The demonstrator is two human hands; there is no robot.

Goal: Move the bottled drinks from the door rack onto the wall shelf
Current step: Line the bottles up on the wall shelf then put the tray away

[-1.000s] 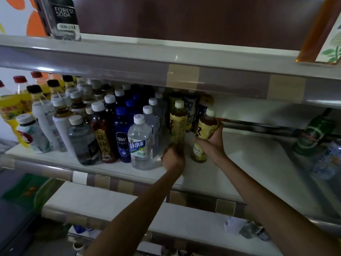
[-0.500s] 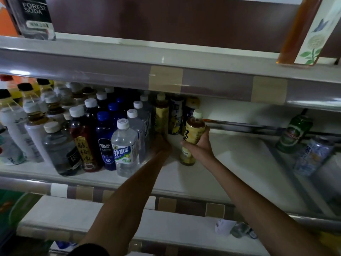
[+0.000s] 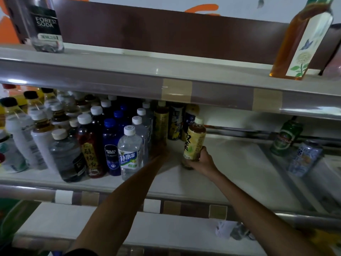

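Standing upright on the white wall shelf [image 3: 230, 167], the yellow-label tea bottle [image 3: 195, 139] is straight ahead of the person. Its long axis is vertical and its white cap points up, just right of the packed rows of bottles [image 3: 110, 137]. The right hand [image 3: 202, 162] has it, fingers and thumb curled round the lower part near the base, with the arm reaching in from the lower right. I'd judge the bottle is at or very near the shelf surface, but the hand hides its foot, so I can't be sure it touches.

The left hand [image 3: 160, 151] is just beside it to the left, at the foot of a taller gold-label bottle [image 3: 161, 121] on the edge of the rows. That hand is smeared with motion, and I can't tell whether its fingers wrap the bottle or only rest against it.

The back rows disappear under the lip of the upper shelf [image 3: 129, 84]. The door rack isn't in view. To the right, well apart, a green beer can [image 3: 286, 138] shows only as a soft blur.
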